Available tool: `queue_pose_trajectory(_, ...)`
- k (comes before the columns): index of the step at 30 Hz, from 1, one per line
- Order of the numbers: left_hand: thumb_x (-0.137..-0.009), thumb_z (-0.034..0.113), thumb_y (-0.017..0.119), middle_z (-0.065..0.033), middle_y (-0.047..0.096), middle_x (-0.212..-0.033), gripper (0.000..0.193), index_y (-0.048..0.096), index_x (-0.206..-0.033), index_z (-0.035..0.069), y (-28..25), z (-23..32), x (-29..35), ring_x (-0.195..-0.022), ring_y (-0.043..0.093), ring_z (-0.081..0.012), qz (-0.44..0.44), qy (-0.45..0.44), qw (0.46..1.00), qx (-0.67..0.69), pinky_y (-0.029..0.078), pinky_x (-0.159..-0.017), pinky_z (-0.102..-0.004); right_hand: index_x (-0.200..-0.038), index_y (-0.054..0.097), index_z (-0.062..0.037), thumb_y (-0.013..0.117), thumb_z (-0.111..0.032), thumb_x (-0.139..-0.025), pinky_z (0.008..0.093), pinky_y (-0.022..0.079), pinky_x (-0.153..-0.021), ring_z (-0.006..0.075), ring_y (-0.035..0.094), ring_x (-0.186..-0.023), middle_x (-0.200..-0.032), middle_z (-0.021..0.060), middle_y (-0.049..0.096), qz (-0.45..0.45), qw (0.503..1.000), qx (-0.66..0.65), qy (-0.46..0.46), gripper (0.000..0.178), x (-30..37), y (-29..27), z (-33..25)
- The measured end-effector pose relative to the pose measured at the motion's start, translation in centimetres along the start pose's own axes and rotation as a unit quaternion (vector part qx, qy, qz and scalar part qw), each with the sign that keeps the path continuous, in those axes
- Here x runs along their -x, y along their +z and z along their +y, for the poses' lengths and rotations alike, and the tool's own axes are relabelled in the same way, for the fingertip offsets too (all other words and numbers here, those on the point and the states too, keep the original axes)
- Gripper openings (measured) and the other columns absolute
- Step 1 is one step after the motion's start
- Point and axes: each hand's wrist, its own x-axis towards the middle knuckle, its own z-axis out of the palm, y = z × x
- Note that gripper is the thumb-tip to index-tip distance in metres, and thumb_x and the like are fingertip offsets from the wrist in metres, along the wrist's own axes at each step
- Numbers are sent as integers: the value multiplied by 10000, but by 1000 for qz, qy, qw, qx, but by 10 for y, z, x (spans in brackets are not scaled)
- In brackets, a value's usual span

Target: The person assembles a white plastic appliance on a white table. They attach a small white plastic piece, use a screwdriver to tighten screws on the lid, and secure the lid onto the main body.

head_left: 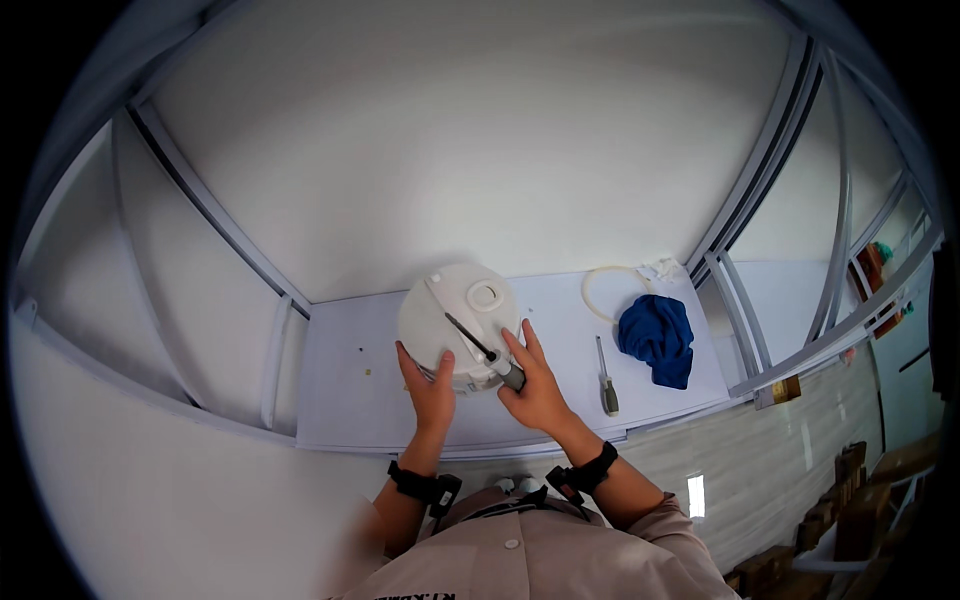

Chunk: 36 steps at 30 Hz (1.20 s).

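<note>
A round white appliance (425, 315) with a ring-shaped fitting on its top rests on the white table, close in front of me. My left hand (430, 396) holds its near left side, the thumb on the front edge and the fingers along the side. A screwdriver (511, 374) with a grey handle and dark shaft is in my right hand (540, 393). Its shaft points up and left across the appliance's top. The fingers of that hand stretch along the right side of the appliance.
A second screwdriver (609, 392) lies right of the appliance, beside a crumpled blue cloth (657, 338). Behind the cloth is a pale looped tube (585, 293). Small bits lie on the table (335, 400) at left. Grey frame posts (215, 222) flank the table; cardboard boxes (862, 520) stand at lower right.
</note>
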Motion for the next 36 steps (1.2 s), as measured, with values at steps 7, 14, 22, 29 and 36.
queue_pose_trajectory(7,-973,223,730,-251,358,-1615,946,122,-1639,-64,-6,11,-1,-1458,422,-332,-27,-1,999,-16,350,-1201,-411,-1632,390,-133,633,61,-781,436,285,-1243,440,117,-1607,-1729,318,50,-26,998,-52,-6,906,-8,2,-1)
queue_pose_trajectory(14,-973,253,735,-217,412,-1577,915,178,-1649,-10,-11,29,1,-1403,485,-303,-47,-5,998,-46,428,-1148,-413,-1594,458,-125,644,50,-800,426,297,-1240,437,138,-1601,-1724,323,69,-30,996,-82,-5,834,-9,-2,10)
queue_pose_trajectory(22,-948,294,773,-219,383,-1604,969,182,-1648,-23,-16,23,-1,-1430,466,-327,-49,-14,998,-40,425,-1165,-477,-1565,490,-86,628,52,-797,426,277,-1246,415,127,-1612,-1729,311,81,-21,994,-109,10,793,-14,-4,14)
queue_pose_trajectory(29,-963,223,758,-171,481,-1540,874,247,-1637,5,-8,21,3,-1405,479,-258,-5,12,1000,-25,463,-1102,-436,-1563,487,-60,627,47,-795,420,271,-1243,405,102,-1620,-1733,308,65,1,995,-98,-2,788,-13,4,15)
queue_pose_trajectory(36,-959,243,761,-200,480,-1546,904,230,-1641,-20,-10,28,0,-1427,470,-283,-13,1,999,-48,442,-1127,-406,-1563,492,-68,642,37,-809,416,323,-1215,405,117,-1617,-1725,328,59,-1,995,-101,2,776,-14,3,10)
